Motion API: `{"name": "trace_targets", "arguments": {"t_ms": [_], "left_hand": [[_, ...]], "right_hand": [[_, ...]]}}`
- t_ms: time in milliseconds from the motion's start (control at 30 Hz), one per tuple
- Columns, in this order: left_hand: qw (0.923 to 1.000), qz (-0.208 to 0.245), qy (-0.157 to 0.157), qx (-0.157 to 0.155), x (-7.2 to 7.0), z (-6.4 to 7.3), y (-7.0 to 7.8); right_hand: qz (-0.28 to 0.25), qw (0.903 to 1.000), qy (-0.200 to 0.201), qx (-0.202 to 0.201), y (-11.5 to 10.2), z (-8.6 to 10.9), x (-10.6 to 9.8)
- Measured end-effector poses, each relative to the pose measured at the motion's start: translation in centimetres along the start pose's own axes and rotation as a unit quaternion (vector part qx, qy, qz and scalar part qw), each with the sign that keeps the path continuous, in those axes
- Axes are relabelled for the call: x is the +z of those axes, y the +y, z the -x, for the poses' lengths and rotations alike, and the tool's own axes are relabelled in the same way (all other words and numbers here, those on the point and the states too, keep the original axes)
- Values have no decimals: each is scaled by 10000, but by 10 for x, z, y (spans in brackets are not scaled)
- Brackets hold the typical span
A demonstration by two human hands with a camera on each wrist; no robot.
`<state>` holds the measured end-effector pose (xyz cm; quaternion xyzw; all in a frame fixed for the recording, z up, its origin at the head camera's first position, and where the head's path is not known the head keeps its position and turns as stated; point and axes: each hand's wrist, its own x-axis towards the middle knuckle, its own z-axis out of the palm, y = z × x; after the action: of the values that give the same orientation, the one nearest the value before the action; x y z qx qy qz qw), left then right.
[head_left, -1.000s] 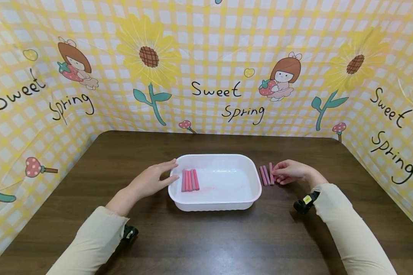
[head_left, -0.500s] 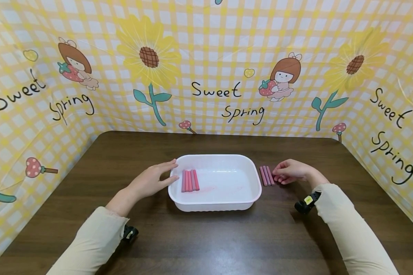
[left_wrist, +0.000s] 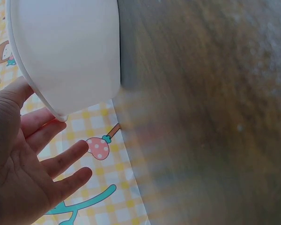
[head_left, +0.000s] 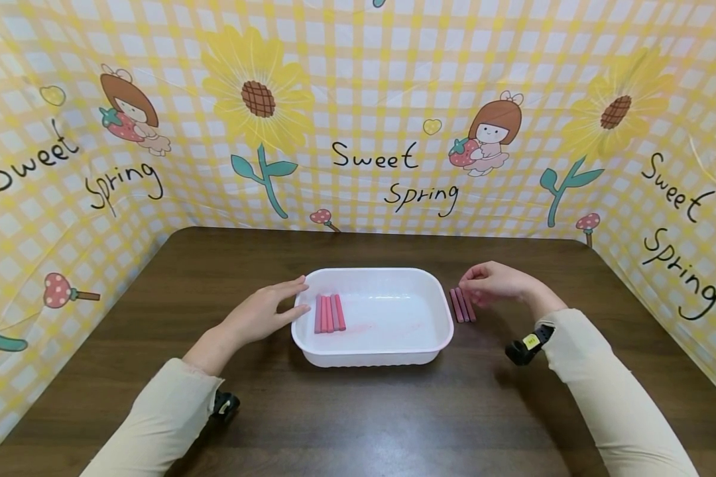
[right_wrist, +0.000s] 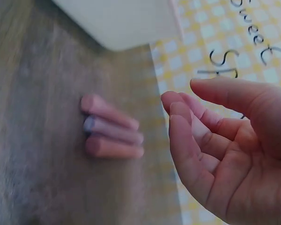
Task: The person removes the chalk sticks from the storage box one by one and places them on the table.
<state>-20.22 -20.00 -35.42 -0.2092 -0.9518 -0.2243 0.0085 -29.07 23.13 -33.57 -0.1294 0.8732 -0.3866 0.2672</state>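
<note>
My left hand (head_left: 266,310) rests at the left rim of a white plastic tray (head_left: 370,356), fingers extended. In the left wrist view, the thumb and fingertips (left_wrist: 56,119) meet the tray's rim, while the other fingers spread free. Several pink chalk sticks (head_left: 331,313) lie side by side inside the tray, at its left end. Outside the tray, on the right, three pinkish-purple chalk sticks (head_left: 460,310) form a row on the table. My right hand (head_left: 495,285) hovers just over their far ends. Its fingers are loosely bent, with a gap to the thumb and nothing between them (right_wrist: 225,140).
The brown wooden table (head_left: 358,417) carries the tray near its middle. A yellow checked cloth (head_left: 358,86) with printed flowers hangs at the back and both sides. Faint pink dust marks the tray's floor.
The right hand has set the third chalk stick beside the other two and let go. It has then lifted and shifted slightly left and away. The left hand has stayed still.
</note>
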Motion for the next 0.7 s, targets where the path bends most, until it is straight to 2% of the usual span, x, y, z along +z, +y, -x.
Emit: {"name": "trace_targets", "arguments": {"t_ms": [233, 433, 700], "left_hand": [[10000, 7, 2, 9, 1, -1, 0], [10000, 10, 22, 31, 1, -1, 0], [10000, -12, 3, 13, 1, -1, 0]], "right_hand": [[362, 9989, 105, -274, -24, 1, 3], [391, 9978, -18, -540, -45, 0, 8], [470, 9965, -207, -658, -66, -6, 20]]}}
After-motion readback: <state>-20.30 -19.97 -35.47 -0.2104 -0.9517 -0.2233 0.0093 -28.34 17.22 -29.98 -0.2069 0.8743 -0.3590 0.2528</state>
